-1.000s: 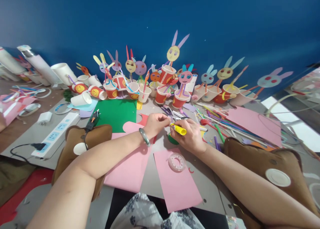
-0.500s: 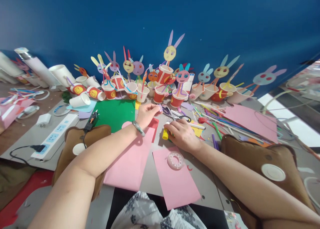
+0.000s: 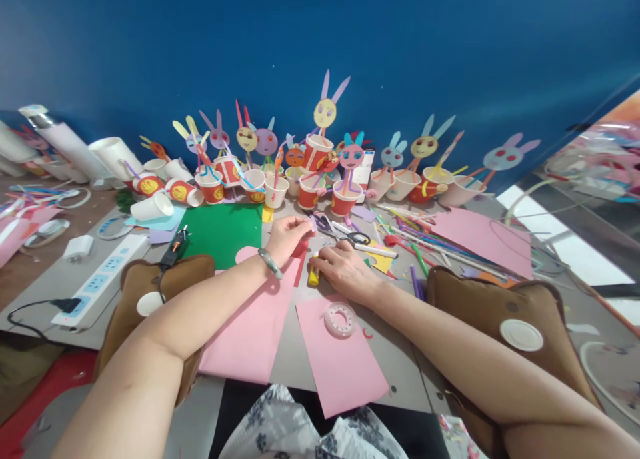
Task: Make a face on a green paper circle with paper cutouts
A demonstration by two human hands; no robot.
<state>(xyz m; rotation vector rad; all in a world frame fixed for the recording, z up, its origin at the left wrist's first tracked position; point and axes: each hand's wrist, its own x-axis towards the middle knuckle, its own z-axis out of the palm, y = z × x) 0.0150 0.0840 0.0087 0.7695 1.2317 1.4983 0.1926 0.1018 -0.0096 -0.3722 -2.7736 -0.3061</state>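
Observation:
My left hand (image 3: 289,239) is closed in a pinch on a small lavender paper piece (image 3: 314,225), just above the table. My right hand (image 3: 349,270) rests low on the table with its fingers curled round a yellow glue stick (image 3: 313,276); its upper end is partly hidden by the fingers. Black-handled scissors (image 3: 359,237) lie right behind the right hand, beside a white pen (image 3: 381,251). Under my left forearm is a large pink paper sheet (image 3: 245,339). A smaller pink sheet (image 3: 345,372) lies nearer to me, with a roll of tape (image 3: 340,319) on it.
Paper cups with rabbit-faced paper figures (image 3: 347,195) line the blue wall. Coloured sticks (image 3: 445,245) are strewn at right, near another pink sheet (image 3: 487,235). Brown cushions (image 3: 500,319) lie under both arms. A power strip (image 3: 103,282) and green sheet (image 3: 225,232) are at left.
The whole view has shifted slightly, so things appear farther left. My right hand has moved a little left with the glue stick. The left hand keeps its pinch on the lavender piece.

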